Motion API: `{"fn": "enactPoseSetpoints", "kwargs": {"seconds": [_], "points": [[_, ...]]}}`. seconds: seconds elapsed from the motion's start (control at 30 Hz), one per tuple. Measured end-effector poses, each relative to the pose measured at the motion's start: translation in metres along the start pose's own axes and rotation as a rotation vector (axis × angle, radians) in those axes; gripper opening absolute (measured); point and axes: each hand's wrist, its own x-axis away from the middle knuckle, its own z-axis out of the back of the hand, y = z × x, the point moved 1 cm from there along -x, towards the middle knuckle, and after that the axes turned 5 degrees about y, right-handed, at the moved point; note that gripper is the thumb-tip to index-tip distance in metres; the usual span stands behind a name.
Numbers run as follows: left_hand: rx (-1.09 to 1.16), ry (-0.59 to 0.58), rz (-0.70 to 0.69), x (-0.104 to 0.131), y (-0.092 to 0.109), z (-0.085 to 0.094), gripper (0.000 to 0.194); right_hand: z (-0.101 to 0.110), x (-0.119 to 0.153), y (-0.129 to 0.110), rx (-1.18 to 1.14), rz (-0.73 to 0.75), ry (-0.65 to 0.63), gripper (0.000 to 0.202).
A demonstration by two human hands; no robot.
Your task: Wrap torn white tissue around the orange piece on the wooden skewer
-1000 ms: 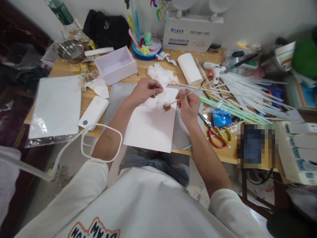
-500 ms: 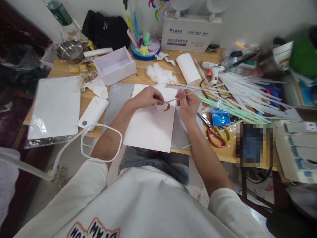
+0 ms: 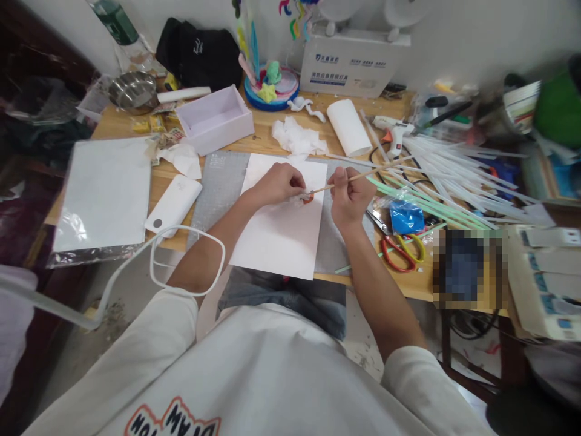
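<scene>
My right hand (image 3: pixel 350 195) is closed round a thin wooden stick (image 3: pixel 324 188), whose lower left end reaches a small orange-brown piece (image 3: pixel 308 198). My left hand (image 3: pixel 285 184) pinches a small whitish, partly clear bit at the edge of that piece; its exact kind is too small to make out. Both hands are just above a blank white sheet of paper (image 3: pixel 276 236), which lies on a grey cutting mat (image 3: pixel 211 194). Scissors (image 3: pixel 398 248) with red and yellow handles lie to the right of my right forearm.
A lilac open box (image 3: pixel 218 124), crumpled tissue (image 3: pixel 299 136), a white roll (image 3: pixel 348 128) and a glue gun (image 3: pixel 394 132) line the far side. Many pale glue sticks (image 3: pixel 454 169) spread at right. A white power bank-like device (image 3: pixel 175 204) and its cable loop lie left.
My right hand has shifted slightly right, drawing the stick a little with it. My left hand stays pinched near the small orange-brown piece. The whole view has moved slightly.
</scene>
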Motion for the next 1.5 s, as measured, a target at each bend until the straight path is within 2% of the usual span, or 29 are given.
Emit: {"fn": "enactPoseSetpoints", "kwargs": {"seconds": [0.07, 0.2, 0.77, 0.97, 1.17, 1.23, 1.3, 1.4, 1.43, 1.5], "points": [[-0.011, 0.002, -0.008, 0.000, -0.001, 0.000, 0.011, -0.001, 0.002, -0.004, 0.097, 0.123, 0.061, 0.057], [-0.023, 0.005, -0.011, 0.000, -0.001, 0.000, 0.010, -0.004, 0.002, -0.008, 0.213, 0.234, 0.035, 0.059], [0.065, -0.010, 0.028, 0.001, 0.001, 0.003, 0.010, -0.011, 0.002, -0.006, 0.247, 0.247, -0.060, 0.059], [0.061, -0.009, 0.031, 0.001, -0.001, 0.006, 0.018, -0.015, 0.001, -0.004, 0.241, 0.246, -0.100, 0.057], [0.008, -0.032, 0.022, 0.001, 0.000, 0.008, 0.011, -0.016, -0.002, -0.005, 0.220, 0.253, -0.169, 0.059], [0.019, -0.030, 0.030, 0.001, -0.001, 0.006, 0.015, -0.013, -0.001, -0.006, 0.208, 0.251, -0.122, 0.058], [0.044, -0.020, 0.033, 0.002, -0.001, 0.005, 0.019, -0.009, 0.001, -0.006, 0.176, 0.234, -0.015, 0.056], [0.090, -0.013, 0.061, 0.001, -0.001, 0.006, 0.014, -0.005, 0.004, -0.003, 0.120, 0.181, 0.143, 0.055], [0.100, 0.015, 0.080, 0.000, -0.001, 0.008, 0.011, -0.005, 0.004, -0.002, 0.114, 0.168, 0.173, 0.055], [0.068, 0.149, 0.105, -0.004, -0.003, 0.018, 0.011, -0.005, 0.004, 0.000, 0.120, 0.168, 0.204, 0.056]]}}
